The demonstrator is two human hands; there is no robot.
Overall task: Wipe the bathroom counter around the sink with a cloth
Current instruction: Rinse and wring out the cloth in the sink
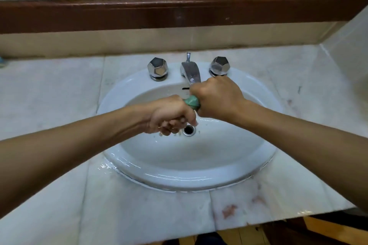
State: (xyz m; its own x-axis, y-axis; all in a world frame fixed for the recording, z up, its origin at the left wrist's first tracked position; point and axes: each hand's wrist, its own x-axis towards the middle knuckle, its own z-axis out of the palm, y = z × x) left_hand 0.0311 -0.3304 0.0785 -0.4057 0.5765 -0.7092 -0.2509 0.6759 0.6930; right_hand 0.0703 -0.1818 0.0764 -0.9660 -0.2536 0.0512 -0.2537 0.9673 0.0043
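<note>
Over the white oval sink [179,177] both my hands grip a rolled green cloth [191,102], twisted between them. My left hand [170,116] is closed on its near end, just above the drain [188,129]. My right hand [218,98] is closed on its far end, just below the chrome spout [190,72]. Only a short green piece shows between the fists. The pale marble counter [49,109] surrounds the sink; water glistens on the sink's front-left rim.
Two faceted chrome tap knobs [158,68] [219,65] flank the spout. A brown wooden mirror frame [179,14] runs along the back wall. A side wall rises at the right. Reddish stains mark the counter [229,211] near its front edge.
</note>
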